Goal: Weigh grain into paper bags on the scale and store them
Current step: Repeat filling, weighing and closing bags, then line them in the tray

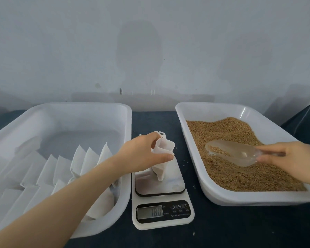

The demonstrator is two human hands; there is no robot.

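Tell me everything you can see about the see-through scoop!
The scoop is clear plastic, with a rounded bowl and a short handle. The right hand grips the handle. The scoop lies low on the brown grain in the white tray, its open mouth pointing left, with a little grain inside.

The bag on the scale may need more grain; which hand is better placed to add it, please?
Right: the right hand grips the scoop with grain in it; the left hand holds the bag open.
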